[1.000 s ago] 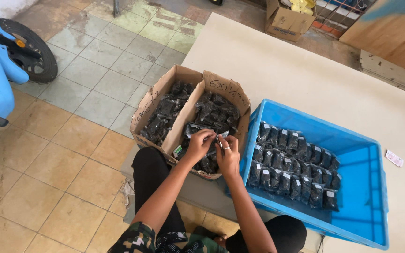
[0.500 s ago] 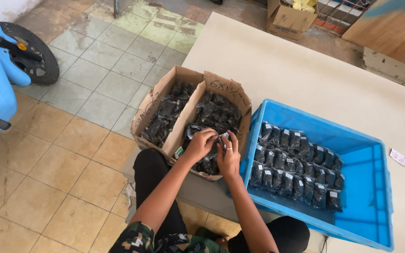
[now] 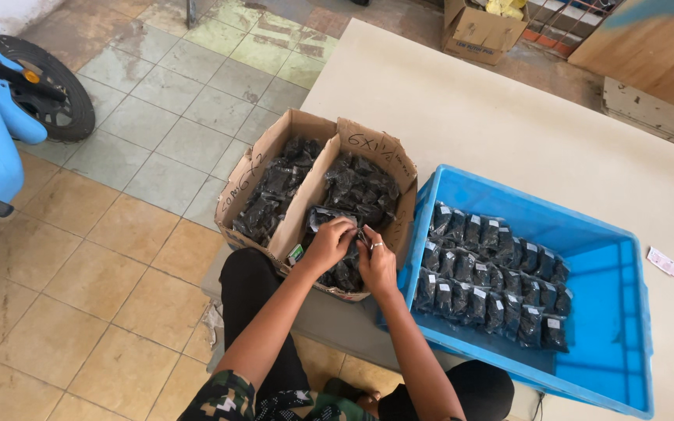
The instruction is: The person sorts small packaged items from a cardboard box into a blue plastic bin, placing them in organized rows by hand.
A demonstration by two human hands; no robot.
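Head view, small dark plastic packet (image 3: 359,235), pinched by both hands

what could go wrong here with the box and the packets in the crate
The cardboard box sits at the table edge, partly past it by the look of it, so it could tip. Both hands, left hand and right hand, share one small dark packet, which might slip. Packet rows in the blue crate could topple.

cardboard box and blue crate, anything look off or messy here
Mostly tidy. The cardboard box overhangs the table edge, its flaps splayed and its dark packets heaped loose, while those in the blue crate stand in neat rows. Nothing looks spilled.
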